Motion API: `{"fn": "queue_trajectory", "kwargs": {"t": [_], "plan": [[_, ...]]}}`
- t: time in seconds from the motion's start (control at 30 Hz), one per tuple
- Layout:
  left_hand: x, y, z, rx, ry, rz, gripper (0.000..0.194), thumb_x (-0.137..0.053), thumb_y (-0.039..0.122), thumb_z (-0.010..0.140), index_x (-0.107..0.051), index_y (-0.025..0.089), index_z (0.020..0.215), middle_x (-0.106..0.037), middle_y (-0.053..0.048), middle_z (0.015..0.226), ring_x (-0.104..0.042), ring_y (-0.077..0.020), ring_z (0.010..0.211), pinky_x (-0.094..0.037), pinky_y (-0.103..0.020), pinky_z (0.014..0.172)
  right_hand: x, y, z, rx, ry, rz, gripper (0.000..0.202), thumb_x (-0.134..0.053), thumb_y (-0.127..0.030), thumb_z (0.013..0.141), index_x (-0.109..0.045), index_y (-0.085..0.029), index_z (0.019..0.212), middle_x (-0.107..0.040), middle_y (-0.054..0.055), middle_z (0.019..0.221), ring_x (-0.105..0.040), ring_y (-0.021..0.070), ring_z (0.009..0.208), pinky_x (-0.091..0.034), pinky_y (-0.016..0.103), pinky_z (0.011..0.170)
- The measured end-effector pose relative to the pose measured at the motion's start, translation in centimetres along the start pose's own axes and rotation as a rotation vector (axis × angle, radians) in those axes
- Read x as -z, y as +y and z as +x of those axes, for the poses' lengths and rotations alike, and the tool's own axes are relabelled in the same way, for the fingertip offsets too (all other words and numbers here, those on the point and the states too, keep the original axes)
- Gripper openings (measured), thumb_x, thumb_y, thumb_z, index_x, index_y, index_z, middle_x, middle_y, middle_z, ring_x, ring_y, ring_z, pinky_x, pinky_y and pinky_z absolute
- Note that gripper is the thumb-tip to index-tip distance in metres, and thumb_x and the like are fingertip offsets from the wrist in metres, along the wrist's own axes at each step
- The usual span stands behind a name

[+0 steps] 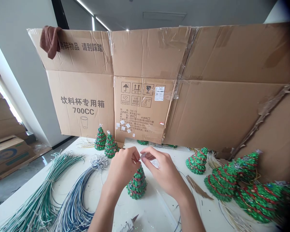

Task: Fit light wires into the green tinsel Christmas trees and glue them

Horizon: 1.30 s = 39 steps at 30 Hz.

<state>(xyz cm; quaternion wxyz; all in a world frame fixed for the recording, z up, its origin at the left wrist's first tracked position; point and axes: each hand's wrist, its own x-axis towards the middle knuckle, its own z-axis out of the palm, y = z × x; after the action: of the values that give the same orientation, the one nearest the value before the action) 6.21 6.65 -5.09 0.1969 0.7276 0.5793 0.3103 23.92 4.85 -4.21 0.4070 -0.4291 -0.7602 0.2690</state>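
Observation:
A small green tinsel Christmas tree [137, 183] with red garland stands upright on the white table in front of me. Over its tip, my left hand [123, 166] is closed, thumb and forefinger pinched together. Facing it, my right hand [161, 166] pinches a small, clear, silvery piece [142, 156], possibly a star topper. Both sets of fingertips meet around this piece, so its shape is partly hidden. Whether it touches the tree cannot be made out. Near the table's front lies a white tool with a dark pointed tip [128, 225], resembling a glue gun.
Bundles of green-white wires [43, 190] and blue-white wires [78, 196] lie at left. Two finished-looking trees [111, 145] stand behind them. Several more trees [219, 183] crowd the right side. A tall cardboard screen [140, 58] borders the back, with a brown cloth [50, 42] over it.

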Motion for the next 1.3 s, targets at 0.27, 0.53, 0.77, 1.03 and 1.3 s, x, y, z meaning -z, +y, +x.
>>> {"fn": "queue_trajectory", "kwargs": {"t": [0.27, 0.53, 0.77, 1.03, 1.3], "plan": [[0.09, -0.42, -0.06, -0.059, -0.036, -0.053, 0.018, -0.069, 0.005, 0.085, -0.070, 0.023, 0.084, -0.078, -0.001, 0.083, -0.072, -0.0207, 0.081, -0.048, -0.029, 0.072, 0.03, 0.06, -0.04, -0.012, 0.006, -0.008, 0.017, -0.060, -0.024, 0.108, -0.075, -0.032, 0.112, -0.083, -0.001, 0.108, -0.078, 0.0221, 0.100, -0.059, 0.035, 0.091], [-0.15, -0.21, -0.02, -0.052, -0.009, -0.018, 0.020, -0.071, 0.004, 0.084, -0.067, 0.024, 0.083, -0.079, 0.001, 0.082, -0.073, -0.0214, 0.081, -0.047, -0.030, 0.072, 0.07, -0.15, -0.07, -0.008, 0.007, 0.004, 0.023, -0.059, -0.022, 0.108, -0.076, -0.033, 0.119, -0.083, -0.001, 0.112, -0.078, 0.0211, 0.100, -0.060, 0.035, 0.092], [-0.33, -0.02, 0.07, -0.037, 0.023, 0.024, 0.019, -0.075, 0.007, 0.085, -0.068, 0.024, 0.081, -0.079, 0.002, 0.082, -0.071, -0.0217, 0.080, -0.043, -0.030, 0.070, 0.02, -0.05, -0.01, 0.006, 0.006, 0.011, 0.023, -0.060, -0.022, 0.108, -0.077, -0.033, 0.118, -0.083, -0.001, 0.111, -0.079, 0.0214, 0.100, -0.060, 0.036, 0.093], [-0.20, 0.13, -0.04, -0.003, 0.020, 0.044, 0.019, -0.076, 0.007, 0.085, -0.067, 0.024, 0.080, -0.078, 0.003, 0.083, -0.069, -0.0206, 0.078, -0.039, -0.029, 0.068, -0.15, -0.24, 0.03, 0.007, -0.014, 0.042, 0.027, -0.058, -0.018, 0.109, -0.077, -0.033, 0.121, -0.082, -0.001, 0.114, -0.078, 0.0198, 0.099, -0.059, 0.034, 0.093], [-0.19, -0.07, 0.20, -0.013, 0.001, -0.014, 0.021, -0.073, 0.004, 0.083, -0.064, 0.023, 0.077, -0.076, 0.002, 0.078, -0.068, -0.0194, 0.077, -0.040, -0.029, 0.069, -0.15, -0.04, -0.18, 0.021, 0.029, -0.064, 0.026, -0.059, -0.020, 0.107, -0.072, -0.035, 0.123, -0.075, 0.000, 0.111, -0.072, 0.0218, 0.102, -0.057, 0.036, 0.094]]}}
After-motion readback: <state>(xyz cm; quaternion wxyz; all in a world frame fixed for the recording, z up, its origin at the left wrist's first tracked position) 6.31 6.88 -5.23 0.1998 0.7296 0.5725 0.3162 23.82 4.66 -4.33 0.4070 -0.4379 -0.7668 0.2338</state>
